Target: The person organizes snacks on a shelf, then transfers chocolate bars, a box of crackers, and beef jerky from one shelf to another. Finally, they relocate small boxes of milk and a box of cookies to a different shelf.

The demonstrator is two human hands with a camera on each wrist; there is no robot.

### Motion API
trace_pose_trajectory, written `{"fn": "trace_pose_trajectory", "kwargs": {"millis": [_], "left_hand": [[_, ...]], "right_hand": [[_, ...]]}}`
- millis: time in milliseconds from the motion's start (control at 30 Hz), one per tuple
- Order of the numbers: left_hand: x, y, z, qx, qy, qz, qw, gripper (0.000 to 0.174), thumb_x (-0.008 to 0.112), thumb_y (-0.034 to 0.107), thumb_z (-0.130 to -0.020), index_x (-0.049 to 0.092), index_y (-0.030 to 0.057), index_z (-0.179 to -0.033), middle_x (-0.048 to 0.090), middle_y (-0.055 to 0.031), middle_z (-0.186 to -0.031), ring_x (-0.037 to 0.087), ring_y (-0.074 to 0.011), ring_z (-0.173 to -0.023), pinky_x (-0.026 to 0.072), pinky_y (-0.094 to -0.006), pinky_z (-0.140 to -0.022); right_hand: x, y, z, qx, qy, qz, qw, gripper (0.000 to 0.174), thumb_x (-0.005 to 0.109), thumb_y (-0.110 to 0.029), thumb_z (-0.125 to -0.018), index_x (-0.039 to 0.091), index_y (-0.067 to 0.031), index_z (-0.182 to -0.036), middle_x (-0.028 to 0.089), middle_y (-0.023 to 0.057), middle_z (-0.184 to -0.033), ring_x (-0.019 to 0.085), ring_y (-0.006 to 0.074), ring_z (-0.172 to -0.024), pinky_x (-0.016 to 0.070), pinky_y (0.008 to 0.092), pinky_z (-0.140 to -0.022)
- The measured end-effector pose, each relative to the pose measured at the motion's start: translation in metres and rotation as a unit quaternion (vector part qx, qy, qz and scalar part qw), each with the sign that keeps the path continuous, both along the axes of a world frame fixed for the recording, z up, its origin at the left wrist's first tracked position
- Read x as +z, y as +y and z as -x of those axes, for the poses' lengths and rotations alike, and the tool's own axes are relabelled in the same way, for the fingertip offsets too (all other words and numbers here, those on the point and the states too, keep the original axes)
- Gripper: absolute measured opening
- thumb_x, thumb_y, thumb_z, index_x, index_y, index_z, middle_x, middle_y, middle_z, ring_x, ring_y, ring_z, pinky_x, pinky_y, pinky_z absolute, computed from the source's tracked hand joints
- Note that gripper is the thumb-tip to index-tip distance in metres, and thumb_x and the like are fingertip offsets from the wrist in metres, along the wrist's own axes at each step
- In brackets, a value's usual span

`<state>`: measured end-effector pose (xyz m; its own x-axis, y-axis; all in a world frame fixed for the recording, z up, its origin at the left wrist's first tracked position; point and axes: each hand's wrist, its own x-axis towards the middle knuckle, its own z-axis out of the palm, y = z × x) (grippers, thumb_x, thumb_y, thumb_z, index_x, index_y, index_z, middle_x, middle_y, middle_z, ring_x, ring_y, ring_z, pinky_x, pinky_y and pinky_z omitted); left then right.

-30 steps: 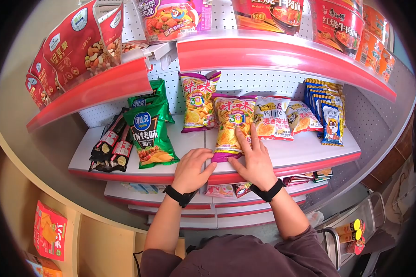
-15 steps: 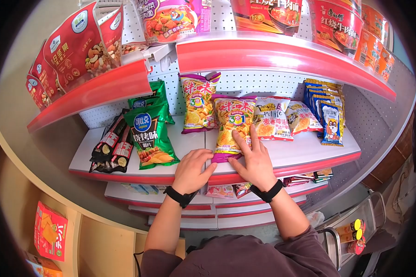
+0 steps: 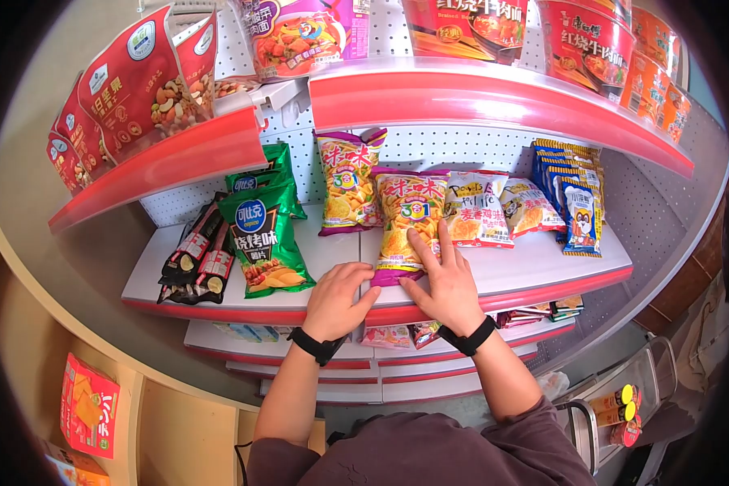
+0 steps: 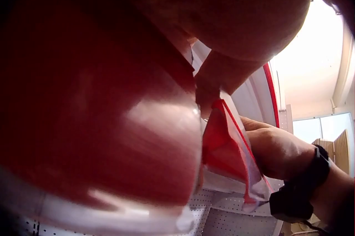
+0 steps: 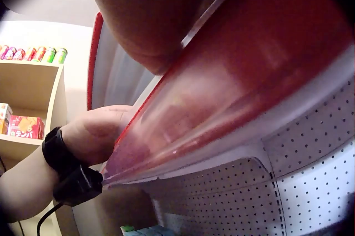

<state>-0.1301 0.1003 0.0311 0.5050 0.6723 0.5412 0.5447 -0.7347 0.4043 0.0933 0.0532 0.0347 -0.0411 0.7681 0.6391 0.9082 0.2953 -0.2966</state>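
In the head view, a purple-and-yellow snack bag (image 3: 417,188) leans back on the middle shelf, its purple bottom edge near the shelf front. My right hand (image 3: 449,290) lies on the bag's lower right part, fingers spread over its face and thumb near the bottom edge. On the shelf's front edge rests my left hand (image 3: 336,301), fingers loosely bent, thumb pointing at the bag's lower left corner. A matching bag (image 3: 345,182) stands behind on the left. Both wrist views are mostly filled by the red shelf strip (image 4: 122,114); the fingertips are hidden there.
Left on the shelf are green chip bags (image 3: 265,243) and black packets (image 3: 198,255). To the right stand white-and-red snack bags (image 3: 476,211) and blue packets (image 3: 581,219). An upper shelf edge (image 3: 494,93) with noodle tubs (image 3: 587,49) overhangs the back.
My right index finger has shifted slightly down and left on the bag. The left hand and the other snacks stay in place.
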Motion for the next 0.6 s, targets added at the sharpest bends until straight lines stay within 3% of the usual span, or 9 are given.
{"fn": "trace_pose_trajectory", "kwargs": {"millis": [600], "left_hand": [[0.0003,0.0002,0.0004,-0.002,0.000,0.001,1.000,0.028,0.069,0.027,-0.091,0.068,0.0052,-0.110,0.067,-0.0107,-0.120,0.061,-0.0324,-0.115,0.0476,-0.0429,-0.099]], "right_hand": [[0.0009,-0.0007,0.0000,-0.006,-0.010,0.001,1.000,0.083,0.073,-0.038,-0.086,0.036,-0.0235,-0.158,0.033,0.0337,-0.155,0.055,0.0478,-0.121,0.0441,0.0508,-0.104]]}}
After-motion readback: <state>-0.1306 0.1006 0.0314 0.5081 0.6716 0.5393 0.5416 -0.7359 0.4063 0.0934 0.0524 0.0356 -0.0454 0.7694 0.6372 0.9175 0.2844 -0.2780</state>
